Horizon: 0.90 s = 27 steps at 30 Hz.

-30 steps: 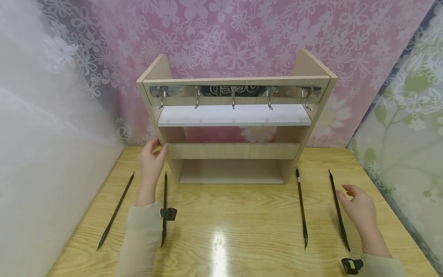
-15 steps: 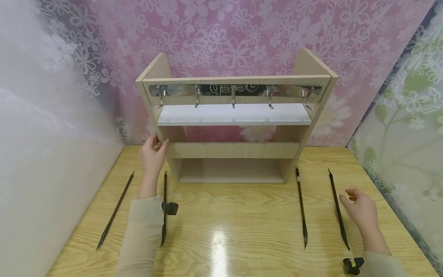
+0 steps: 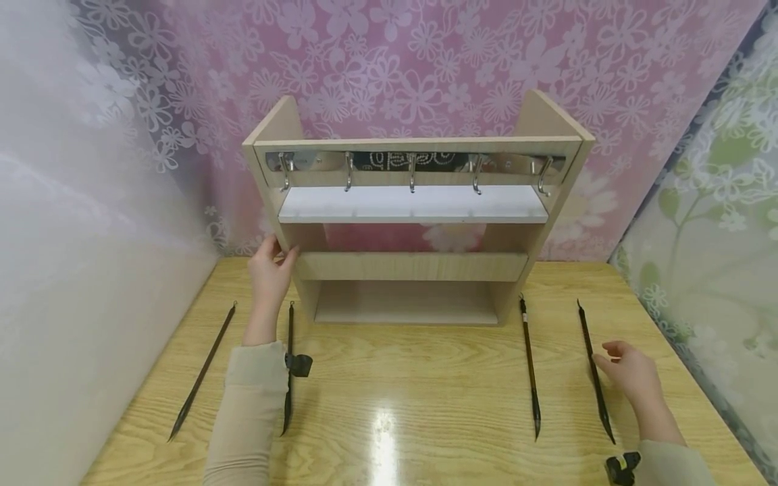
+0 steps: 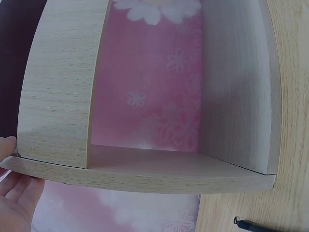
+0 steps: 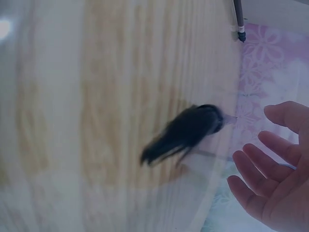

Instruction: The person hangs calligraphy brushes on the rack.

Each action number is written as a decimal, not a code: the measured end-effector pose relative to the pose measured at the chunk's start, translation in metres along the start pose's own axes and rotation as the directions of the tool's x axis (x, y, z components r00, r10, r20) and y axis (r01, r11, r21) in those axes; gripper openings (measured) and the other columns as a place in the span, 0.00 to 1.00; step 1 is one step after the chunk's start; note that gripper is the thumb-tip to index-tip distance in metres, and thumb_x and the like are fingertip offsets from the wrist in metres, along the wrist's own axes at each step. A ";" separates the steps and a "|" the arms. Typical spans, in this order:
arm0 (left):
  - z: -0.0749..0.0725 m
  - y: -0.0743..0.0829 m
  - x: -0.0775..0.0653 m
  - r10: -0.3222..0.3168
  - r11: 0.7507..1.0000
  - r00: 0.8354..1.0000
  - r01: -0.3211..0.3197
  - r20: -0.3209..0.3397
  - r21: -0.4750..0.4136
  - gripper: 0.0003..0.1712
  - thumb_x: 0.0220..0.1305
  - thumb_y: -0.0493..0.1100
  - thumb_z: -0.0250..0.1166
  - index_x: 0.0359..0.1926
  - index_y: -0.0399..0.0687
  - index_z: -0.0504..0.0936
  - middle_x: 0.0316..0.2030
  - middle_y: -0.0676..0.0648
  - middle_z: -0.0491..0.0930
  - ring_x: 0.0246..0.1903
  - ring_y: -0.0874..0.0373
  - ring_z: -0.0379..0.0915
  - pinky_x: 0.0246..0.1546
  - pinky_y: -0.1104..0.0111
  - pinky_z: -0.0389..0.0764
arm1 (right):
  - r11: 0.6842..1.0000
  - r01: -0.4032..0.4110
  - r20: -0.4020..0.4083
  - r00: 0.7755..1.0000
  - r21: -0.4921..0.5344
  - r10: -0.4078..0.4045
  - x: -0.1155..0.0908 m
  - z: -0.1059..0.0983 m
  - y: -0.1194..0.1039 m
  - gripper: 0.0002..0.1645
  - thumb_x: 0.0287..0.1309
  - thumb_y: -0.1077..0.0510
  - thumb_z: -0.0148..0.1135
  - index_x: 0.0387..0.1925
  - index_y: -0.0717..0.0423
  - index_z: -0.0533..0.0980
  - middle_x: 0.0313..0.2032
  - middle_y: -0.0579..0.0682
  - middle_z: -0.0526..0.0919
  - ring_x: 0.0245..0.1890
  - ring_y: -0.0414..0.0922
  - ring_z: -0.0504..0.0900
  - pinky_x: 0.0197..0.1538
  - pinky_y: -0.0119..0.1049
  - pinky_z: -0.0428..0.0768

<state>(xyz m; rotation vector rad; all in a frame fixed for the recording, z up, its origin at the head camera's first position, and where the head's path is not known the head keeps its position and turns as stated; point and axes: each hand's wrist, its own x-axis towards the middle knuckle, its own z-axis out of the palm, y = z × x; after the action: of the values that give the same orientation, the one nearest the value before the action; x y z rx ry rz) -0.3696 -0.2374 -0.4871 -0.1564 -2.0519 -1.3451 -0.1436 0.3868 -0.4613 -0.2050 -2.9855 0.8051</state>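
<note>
A pale wooden shelf rack (image 3: pixel 413 266) stands upright at the back of the table. My left hand (image 3: pixel 270 277) grips its left side panel, thumb in front and fingers behind the edge, as the left wrist view also shows. My right hand (image 3: pixel 635 371) hovers with loosely bent fingers beside the outer right ink brush (image 3: pixel 598 391); in the right wrist view nothing lies between thumb and fingers. Whether the thumb tip touches that brush, I cannot tell. Further brushes lie on the table: an inner right one (image 3: pixel 531 371), one by my left forearm (image 3: pixel 290 331), partly covered, and one at far left (image 3: pixel 203 374).
Across the rack's top runs a metal strip (image 3: pixel 334 160) with several hooks (image 3: pixel 412 175). A white shelf board (image 3: pixel 413 204) sits beneath it. Walls with flower prints (image 3: pixel 395 67) close the table (image 3: pixel 425 378) in at back and sides. Right wrist view: a blurred dark shape (image 5: pixel 183 133).
My right hand has moved slightly down and left toward the outer right brush. My left hand keeps its grip on the rack's side panel. The brushes and rack stay in place.
</note>
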 end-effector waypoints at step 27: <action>-0.007 0.047 -0.003 -0.106 0.994 0.994 0.107 0.028 -0.025 0.23 0.50 0.42 0.67 0.49 0.46 0.75 0.44 0.41 0.77 0.46 0.51 0.73 0.36 0.64 0.80 | 0.998 -0.066 0.105 0.992 -0.019 0.067 0.007 0.006 0.004 0.33 0.51 0.54 0.57 0.46 0.80 0.62 0.40 0.76 0.70 0.37 0.66 0.71 0.33 0.50 0.75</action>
<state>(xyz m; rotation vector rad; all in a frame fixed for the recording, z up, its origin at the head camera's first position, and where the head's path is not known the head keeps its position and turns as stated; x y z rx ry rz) -0.3434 -0.2203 -0.4507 -0.0777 -2.0907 -1.4426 -0.1510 0.3881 -0.4682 -0.2723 -3.0994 0.8248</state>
